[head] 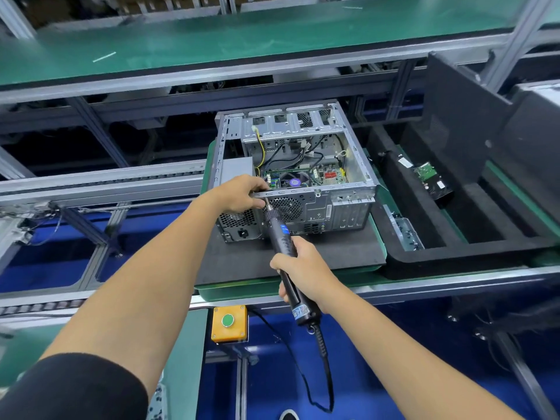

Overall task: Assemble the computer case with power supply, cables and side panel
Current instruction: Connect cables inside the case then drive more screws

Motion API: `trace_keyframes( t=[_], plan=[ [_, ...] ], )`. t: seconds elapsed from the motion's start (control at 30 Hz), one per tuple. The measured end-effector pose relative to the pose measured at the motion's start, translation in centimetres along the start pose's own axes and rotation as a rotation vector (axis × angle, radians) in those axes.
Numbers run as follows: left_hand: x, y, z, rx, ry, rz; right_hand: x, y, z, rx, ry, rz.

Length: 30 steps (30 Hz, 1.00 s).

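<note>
- The open computer case (303, 165) lies on a dark foam pad (318, 253) on a green tray (380, 225), its rear panel facing the person, motherboard and cables visible inside.
- A black foam tray (454, 237) sits just right of the case, a black panel (460, 128) leaning behind it.
- The right hand (303, 268) has its grip wrapped around an electric screwdriver (281, 237), tip at the case's rear top edge.
- The left hand (239, 194) pinches that edge beside the tip.
- A yellow button box (229, 324) hangs below.
</note>
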<state>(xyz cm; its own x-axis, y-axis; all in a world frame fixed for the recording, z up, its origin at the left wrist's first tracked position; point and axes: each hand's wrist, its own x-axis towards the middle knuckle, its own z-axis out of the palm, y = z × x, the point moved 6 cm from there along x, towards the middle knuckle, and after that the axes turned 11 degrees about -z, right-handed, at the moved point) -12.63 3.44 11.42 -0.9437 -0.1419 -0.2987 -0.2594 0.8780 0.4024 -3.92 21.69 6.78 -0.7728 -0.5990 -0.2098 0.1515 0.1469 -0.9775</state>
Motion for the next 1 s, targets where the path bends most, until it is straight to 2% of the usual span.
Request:
trace_keyframes(
  t=[0.13, 0.23, 0.37, 0.5, 0.6, 0.77, 0.87, 1.0],
  plan=[
    [0.0, -0.1, 0.2, -0.027, 0.092, -0.023, 0.3, -0.5, -0.2, 0.020, -0.004, -0.024],
    [-0.5, 0.3, 0.2, -0.032, 0.104, -0.018, 1.1, -1.4, -0.7, 0.014, 0.009, -0.061],
    [-0.9, 3.1, 0.5, 0.005, 0.170, 0.018, 2.5, -2.3, -2.1, 0.067, 0.065, -0.095],
    [-0.5, 6.0, 1.7, -0.104, 0.244, 0.062, 3.4, -3.3, -4.3, 0.118, 0.126, -0.132],
    [0.7, 6.5, 2.3, -0.062, 0.335, 0.081, 3.8, -3.6, -6.5, 0.141, 0.164, -0.133],
    [1.9, 6.5, 1.7, -0.029, 0.268, 0.109, 4.2, -4.0, -9.6, 0.169, 0.226, -0.128],
    [2.3, 7.6, 1.2, -0.200, 0.218, 0.146, 4.6, -4.1, -11.1, 0.177, 0.240, -0.138],
    [3.3, 12.5, 0.9, -0.319, 0.326, 0.207, 5.1, -4.6, -14.3, 0.185, 0.257, -0.166]
  ],
)
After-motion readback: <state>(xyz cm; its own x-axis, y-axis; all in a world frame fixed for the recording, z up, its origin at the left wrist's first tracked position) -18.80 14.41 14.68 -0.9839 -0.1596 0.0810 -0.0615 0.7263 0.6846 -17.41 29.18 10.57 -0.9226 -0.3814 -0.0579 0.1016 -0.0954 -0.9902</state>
